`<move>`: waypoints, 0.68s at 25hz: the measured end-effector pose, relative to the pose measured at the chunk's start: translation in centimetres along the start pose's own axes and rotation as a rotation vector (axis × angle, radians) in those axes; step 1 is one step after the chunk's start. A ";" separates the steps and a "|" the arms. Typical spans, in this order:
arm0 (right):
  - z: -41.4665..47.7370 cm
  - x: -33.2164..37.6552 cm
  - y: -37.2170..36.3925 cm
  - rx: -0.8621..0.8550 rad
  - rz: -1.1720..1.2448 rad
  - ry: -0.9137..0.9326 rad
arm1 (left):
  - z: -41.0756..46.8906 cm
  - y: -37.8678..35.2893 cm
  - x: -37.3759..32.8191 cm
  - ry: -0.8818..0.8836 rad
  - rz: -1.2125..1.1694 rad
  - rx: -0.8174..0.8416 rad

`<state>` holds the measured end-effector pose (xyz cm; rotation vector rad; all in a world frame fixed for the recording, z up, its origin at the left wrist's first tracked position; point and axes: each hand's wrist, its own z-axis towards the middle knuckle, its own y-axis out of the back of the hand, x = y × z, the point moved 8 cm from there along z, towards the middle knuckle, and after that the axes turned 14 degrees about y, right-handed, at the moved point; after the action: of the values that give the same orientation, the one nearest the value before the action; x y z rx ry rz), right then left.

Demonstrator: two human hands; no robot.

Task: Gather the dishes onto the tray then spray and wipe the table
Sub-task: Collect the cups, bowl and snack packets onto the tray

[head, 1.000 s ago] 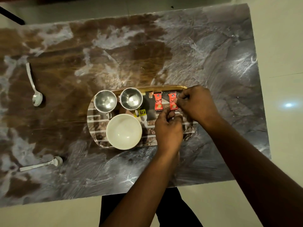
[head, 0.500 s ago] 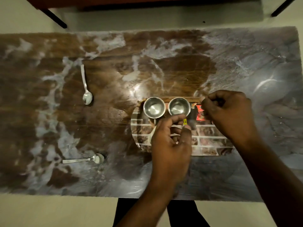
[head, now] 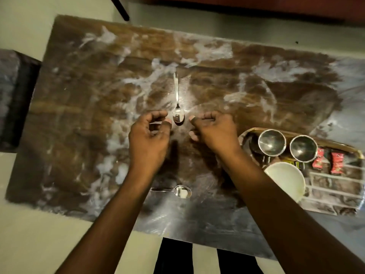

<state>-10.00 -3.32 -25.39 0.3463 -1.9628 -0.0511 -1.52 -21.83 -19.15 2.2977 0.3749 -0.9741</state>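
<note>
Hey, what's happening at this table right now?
A person is clearing a smeared table. The left hand and right hand hover with curled fingers either side of the far spoon, gripping nothing. The near spoon lies untouched. The tray holds two steel cups, a white bowl and red sachets.

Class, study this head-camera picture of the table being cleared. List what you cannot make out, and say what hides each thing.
All in the head view:
- Near spoon: handle end hidden under the left forearm.
- Tray: right end cut off by the frame edge; near-left rim behind the right forearm.
- Red sachets: print too small.
- Left hand, right hand: curled fingers hide the palms, so any contents unseen.
</note>
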 end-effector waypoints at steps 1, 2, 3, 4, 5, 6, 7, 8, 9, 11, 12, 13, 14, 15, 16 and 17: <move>0.4 -0.7 -1.7 -0.018 0.004 -0.040 | 0.8 0.9 0.3 -0.003 0.012 -0.001; 0.7 -1.2 -3.2 -0.036 0.004 -0.063 | 1.4 1.8 0.6 -0.004 0.021 0.000; 1.0 -1.5 -4.2 -0.059 0.012 -0.078 | 1.8 2.6 1.0 0.001 0.024 0.005; 1.2 -1.8 -4.8 -0.085 0.029 -0.087 | 2.1 3.1 1.5 0.014 0.015 0.013; 1.3 -2.0 -5.4 -0.112 0.039 -0.090 | 2.4 3.7 2.0 0.030 0.004 0.026; 1.5 -2.1 -5.7 -0.135 0.040 -0.085 | 2.5 4.0 2.4 0.044 -0.004 0.040; 1.5 -2.0 -5.7 -0.148 0.040 -0.079 | 2.4 4.1 2.6 0.052 -0.018 0.048; 1.4 -1.8 -5.6 -0.153 0.047 -0.076 | 2.3 4.2 2.7 0.053 -0.039 0.052; 1.1 -1.4 -5.4 -0.155 0.064 -0.073 | 2.1 4.2 2.7 0.048 -0.055 0.048; -0.3 -0.3 -4.0 -0.156 0.113 -0.047 | 1.6 3.5 2.0 0.046 -0.085 0.033; -1.2 0.3 -2.9 -0.156 0.134 -0.021 | 1.1 2.7 1.7 0.065 -0.133 0.039; -2.3 1.0 -1.5 -0.154 0.156 0.008 | 0.4 1.8 1.3 0.098 -0.216 0.061; -3.6 1.7 0.5 -0.152 0.178 0.037 | -0.8 0.4 0.6 0.130 -0.308 0.100; -4.9 2.2 2.6 -0.148 0.195 0.065 | -2.0 -1.0 -0.2 0.144 -0.379 0.135; -6.1 2.7 5.0 -0.151 0.190 0.091 | -3.3 -2.4 -1.1 0.130 -0.412 0.162; -7.4 2.9 7.8 -0.163 0.164 0.115 | -4.9 -3.9 -2.1 0.107 -0.429 0.187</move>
<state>-6.05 4.26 -18.20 0.0796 -1.8521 -0.0829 -2.09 -15.75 -16.63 2.4994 0.8833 -1.1306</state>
